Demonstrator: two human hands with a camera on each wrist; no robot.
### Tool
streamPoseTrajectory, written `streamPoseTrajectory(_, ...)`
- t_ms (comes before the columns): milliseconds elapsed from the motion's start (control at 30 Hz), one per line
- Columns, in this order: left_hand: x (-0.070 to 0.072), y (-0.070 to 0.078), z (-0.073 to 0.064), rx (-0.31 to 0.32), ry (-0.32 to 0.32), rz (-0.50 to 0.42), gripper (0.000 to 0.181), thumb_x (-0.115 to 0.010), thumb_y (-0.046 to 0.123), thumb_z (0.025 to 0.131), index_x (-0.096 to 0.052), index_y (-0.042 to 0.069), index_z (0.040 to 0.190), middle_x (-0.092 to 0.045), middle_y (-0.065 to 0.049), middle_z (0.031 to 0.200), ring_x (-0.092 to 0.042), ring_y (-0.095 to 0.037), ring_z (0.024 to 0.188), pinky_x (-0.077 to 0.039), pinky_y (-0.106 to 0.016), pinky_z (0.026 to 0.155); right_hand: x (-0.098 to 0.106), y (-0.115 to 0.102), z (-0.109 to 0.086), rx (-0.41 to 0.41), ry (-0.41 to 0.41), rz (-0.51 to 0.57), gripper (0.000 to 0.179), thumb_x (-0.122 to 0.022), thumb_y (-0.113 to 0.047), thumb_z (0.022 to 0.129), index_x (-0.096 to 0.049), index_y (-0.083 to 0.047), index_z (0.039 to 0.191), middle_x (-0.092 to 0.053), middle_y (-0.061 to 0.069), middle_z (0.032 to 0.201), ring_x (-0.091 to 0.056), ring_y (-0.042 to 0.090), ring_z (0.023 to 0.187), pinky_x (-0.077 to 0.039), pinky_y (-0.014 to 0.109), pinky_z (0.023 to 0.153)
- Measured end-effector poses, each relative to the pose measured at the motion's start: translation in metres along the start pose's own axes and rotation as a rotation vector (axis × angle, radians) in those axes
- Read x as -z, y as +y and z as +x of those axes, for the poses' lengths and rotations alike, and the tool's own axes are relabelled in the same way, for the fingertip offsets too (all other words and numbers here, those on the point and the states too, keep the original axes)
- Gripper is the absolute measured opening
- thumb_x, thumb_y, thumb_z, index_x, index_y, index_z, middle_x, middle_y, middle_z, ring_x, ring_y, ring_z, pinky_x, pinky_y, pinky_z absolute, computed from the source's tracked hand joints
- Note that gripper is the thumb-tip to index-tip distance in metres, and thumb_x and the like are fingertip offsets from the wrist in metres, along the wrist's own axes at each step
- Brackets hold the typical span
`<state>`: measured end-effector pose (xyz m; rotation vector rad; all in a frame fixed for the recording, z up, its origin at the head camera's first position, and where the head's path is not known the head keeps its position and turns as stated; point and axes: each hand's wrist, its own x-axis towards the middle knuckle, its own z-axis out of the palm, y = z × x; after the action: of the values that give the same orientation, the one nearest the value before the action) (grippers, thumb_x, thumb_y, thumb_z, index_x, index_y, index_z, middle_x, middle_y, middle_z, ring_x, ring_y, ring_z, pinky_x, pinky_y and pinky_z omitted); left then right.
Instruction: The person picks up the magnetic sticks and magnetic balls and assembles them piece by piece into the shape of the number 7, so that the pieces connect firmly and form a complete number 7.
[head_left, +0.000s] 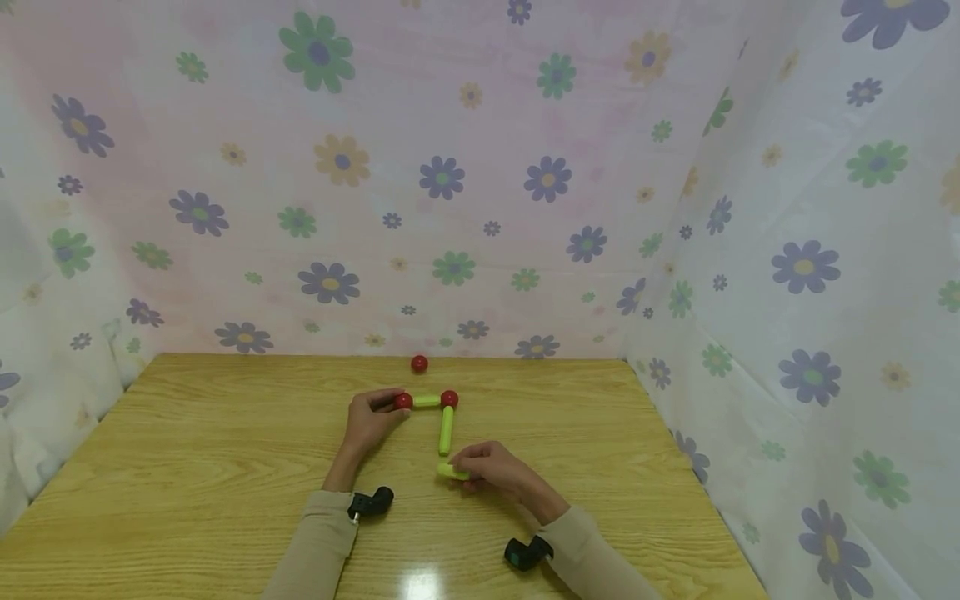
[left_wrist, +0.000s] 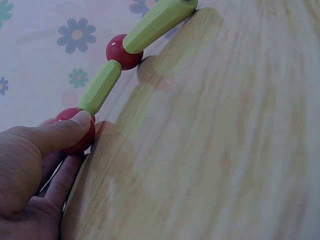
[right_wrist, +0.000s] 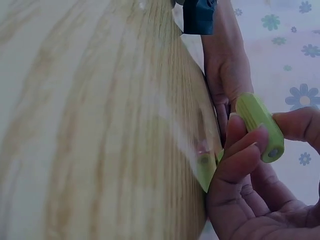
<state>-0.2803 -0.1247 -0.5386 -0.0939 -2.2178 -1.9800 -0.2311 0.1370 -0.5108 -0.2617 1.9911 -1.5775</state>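
Observation:
In the head view my left hand [head_left: 367, 425] pinches a red ball [head_left: 403, 402] between thumb and fingers, low at the tabletop. A short yellow-green magnetic rod [head_left: 427, 401] runs from that ball to a second red ball [head_left: 449, 399]. From this second ball a longer yellow-green rod [head_left: 446, 431] extends toward me. My right hand [head_left: 495, 468] pinches a loose short magnetic rod [right_wrist: 257, 125] just off the longer rod's near end. A round metallic disc shows in the loose rod's end in the right wrist view.
A third red ball [head_left: 419, 363] lies near the back edge of the wooden table [head_left: 187, 467]. Flower-printed cloth [head_left: 390, 183] hangs behind and at both sides. Black wrist cameras [head_left: 525, 553] sit on both sleeves.

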Motion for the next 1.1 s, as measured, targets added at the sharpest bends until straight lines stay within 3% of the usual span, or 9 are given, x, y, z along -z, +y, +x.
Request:
streamPoseTrajectory(167, -0.0003, -0.0054, 0.0017, 0.015, 0.002, 0.004, 0.044, -0.077, -0.007, 0.085, -0.067, -0.009, 0.127, -0.065, -0.03, 0.128, -0.064, -0.043, 0.12, -0.06, -0.027, 0.092, 0.0005, -0.0011, -0.0035, 0.025, -0.012, -0.053, 0.028, -0.062, -0.012, 0.096, -0.074, 0.006, 0.113, -0.075, 0.003, 0.101, -0.061, 0.009, 0.077, -0.053, 0.02, 0.067)
streamPoseTrajectory(367, -0.0017, -0.004, 0.0008, 0.004, 0.001, 0.008, 0.043, -0.074, -0.011, 0.086, -0.063, -0.014, 0.128, -0.062, -0.035, 0.128, -0.061, -0.049, 0.121, -0.06, -0.036, 0.095, 0.0005, 0.0016, -0.0046, 0.06, -0.044, -0.081, 0.024, -0.065, -0.01, 0.097, -0.075, 0.003, 0.114, -0.076, 0.004, 0.097, -0.06, 0.008, 0.073, -0.05, 0.021, 0.062)
streamPoseTrajectory(500, -0.0012, -0.0016, 0.0001, 0.002, 0.0, -0.009, 0.043, -0.077, -0.008, 0.085, -0.066, -0.01, 0.127, -0.064, -0.032, 0.127, -0.063, -0.045, 0.119, -0.06, -0.033, 0.093, 0.0001, 0.003, -0.0043, 0.083, -0.036, -0.089, 0.024, -0.068, -0.009, 0.096, -0.074, 0.003, 0.116, -0.076, 0.005, 0.095, -0.066, 0.009, 0.078, -0.052, 0.02, 0.066)
streamPoseTrajectory(900, 0.0004, -0.0067, 0.0024, -0.008, -0.002, -0.023, 0.041, -0.08, -0.005, 0.084, -0.07, -0.007, 0.124, -0.067, -0.03, 0.124, -0.066, -0.042, 0.117, -0.06, -0.032, 0.092, -0.0024, 0.002, -0.0069, 0.139, -0.115, -0.021, 0.034, -0.061, -0.015, 0.103, -0.066, 0.003, 0.132, -0.066, 0.017, 0.133, -0.067, 0.01, 0.106, -0.057, 0.026, 0.091)
streamPoseTrajectory(1100, -0.0002, -0.0072, 0.0033, -0.017, 0.002, -0.002, 0.042, -0.079, -0.006, 0.084, -0.068, -0.01, 0.125, -0.066, -0.031, 0.125, -0.065, -0.044, 0.118, -0.06, -0.032, 0.093, -0.0066, 0.0, -0.0096, 0.089, -0.137, 0.034, 0.035, -0.056, -0.014, 0.106, -0.062, 0.003, 0.136, -0.066, 0.016, 0.13, -0.07, 0.017, 0.104, -0.062, 0.036, 0.09)
